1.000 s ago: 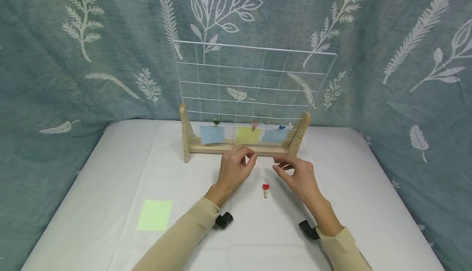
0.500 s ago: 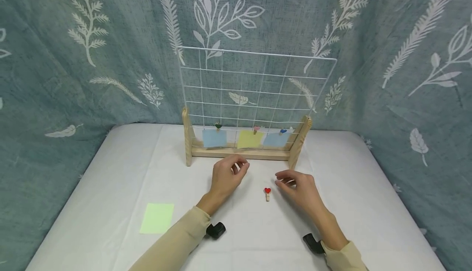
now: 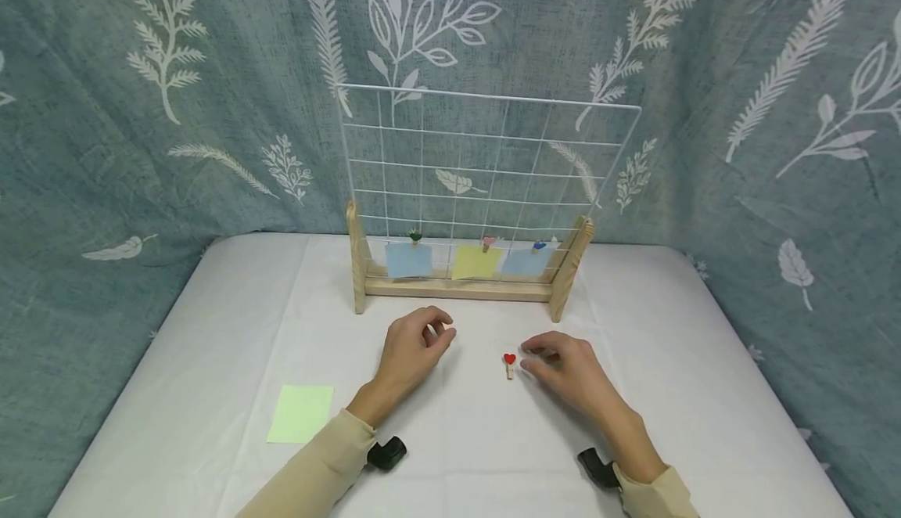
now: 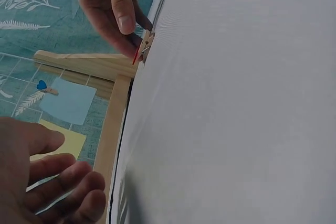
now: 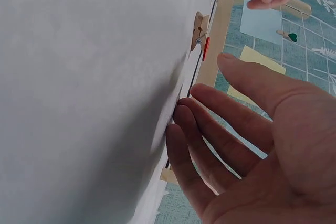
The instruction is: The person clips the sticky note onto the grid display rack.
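A small wooden clothespin with a red heart [image 3: 510, 366] lies on the white tablecloth in front of the rack. Just to its right is my right hand [image 3: 573, 369], thumb and fingers parted beside it and holding nothing. In the right wrist view the clothespin [image 5: 199, 32] shows beyond the thumb tip, apart from it. My left hand [image 3: 410, 350] hovers over the cloth left of the clothespin, fingers loosely bent with nothing in them. The left wrist view shows the left hand's fingers [image 4: 68, 182] relaxed and spread.
Behind the hands stands a white wire grid [image 3: 493, 138] on a wooden base [image 3: 457, 289]. Clothespins hold a blue note [image 3: 408, 261], a yellow note [image 3: 476, 263] and another blue note [image 3: 524, 262] on it. A light green note [image 3: 300, 414] lies at the left. A patterned curtain [image 3: 246, 95] hangs behind.
My left hand has drawn back from the rack, toward the left and nearer me. My right hand has come down toward me, beside the red-heart clothespin, which stays where it was.
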`<state>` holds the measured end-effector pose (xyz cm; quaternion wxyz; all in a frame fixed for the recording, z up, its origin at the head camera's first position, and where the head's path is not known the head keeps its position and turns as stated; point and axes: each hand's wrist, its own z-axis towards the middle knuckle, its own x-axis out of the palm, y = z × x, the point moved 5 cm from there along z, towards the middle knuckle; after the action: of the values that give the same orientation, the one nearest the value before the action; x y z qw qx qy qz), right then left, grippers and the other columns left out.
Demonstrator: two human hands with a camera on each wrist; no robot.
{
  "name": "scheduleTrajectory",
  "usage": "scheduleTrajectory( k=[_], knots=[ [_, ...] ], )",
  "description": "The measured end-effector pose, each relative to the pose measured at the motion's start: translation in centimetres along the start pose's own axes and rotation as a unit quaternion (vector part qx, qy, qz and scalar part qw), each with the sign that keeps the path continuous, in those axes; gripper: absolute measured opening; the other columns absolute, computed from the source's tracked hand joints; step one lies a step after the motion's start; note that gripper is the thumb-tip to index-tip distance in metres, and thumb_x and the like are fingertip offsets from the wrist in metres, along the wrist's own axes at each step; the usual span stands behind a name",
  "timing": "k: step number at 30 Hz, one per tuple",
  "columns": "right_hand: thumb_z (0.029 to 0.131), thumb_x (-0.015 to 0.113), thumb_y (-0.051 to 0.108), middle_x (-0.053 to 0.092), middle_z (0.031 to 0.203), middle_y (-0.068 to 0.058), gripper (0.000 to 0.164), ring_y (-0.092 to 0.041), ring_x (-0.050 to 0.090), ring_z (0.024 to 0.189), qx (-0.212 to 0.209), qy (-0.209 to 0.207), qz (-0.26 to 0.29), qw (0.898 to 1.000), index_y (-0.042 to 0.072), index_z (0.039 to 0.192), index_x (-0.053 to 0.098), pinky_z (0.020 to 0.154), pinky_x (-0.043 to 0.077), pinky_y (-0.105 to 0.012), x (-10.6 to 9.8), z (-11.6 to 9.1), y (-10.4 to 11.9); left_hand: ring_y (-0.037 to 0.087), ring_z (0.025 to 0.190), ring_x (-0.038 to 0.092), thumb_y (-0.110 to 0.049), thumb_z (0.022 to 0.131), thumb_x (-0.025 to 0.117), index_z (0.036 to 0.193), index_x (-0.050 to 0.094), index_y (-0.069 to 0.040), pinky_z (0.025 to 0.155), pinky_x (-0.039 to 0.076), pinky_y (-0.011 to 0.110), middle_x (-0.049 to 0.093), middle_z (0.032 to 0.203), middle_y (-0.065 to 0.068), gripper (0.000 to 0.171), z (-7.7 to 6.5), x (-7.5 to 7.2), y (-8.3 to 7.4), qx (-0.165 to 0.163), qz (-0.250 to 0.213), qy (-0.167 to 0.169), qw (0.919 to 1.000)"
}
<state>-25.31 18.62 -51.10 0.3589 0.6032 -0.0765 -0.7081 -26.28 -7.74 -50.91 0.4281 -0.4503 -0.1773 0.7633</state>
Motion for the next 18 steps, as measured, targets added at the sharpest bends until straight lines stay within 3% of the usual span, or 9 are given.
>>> scheduleTrajectory(
  k=[11,18],
  knots=[
    [0.083,0.080,0.020,0.072,0.111,-0.002,0.023,-0.017,0.069,0.096,-0.043,-0.007,-0.009,0.999,0.012,0.105,0.075,0.083,0.056,-0.039,-0.2,0.0,0.0,0.006,0.063,0.060,-0.016,0.086,0.075,0.095,0.072,-0.013,0.062,0.046,0.025,0.067,0.082,-0.006,0.010,-2.4,-3.0,0.4,-0.006,0.037,0.019,0.9991],
    [0.085,0.079,0.022,0.071,0.114,-0.001,0.022,-0.015,0.069,0.096,-0.027,0.001,-0.010,1.000,0.013,0.104,0.076,0.083,0.057,-0.036,0.1,-0.4,-0.4,0.012,0.064,0.062,-0.017,0.087,0.074,0.093,0.072,-0.014,0.061,0.045,0.024,0.069,0.086,-0.003,0.008,-4.0,-4.0,0.5,-0.007,0.059,0.050,0.9969]
  ],
)
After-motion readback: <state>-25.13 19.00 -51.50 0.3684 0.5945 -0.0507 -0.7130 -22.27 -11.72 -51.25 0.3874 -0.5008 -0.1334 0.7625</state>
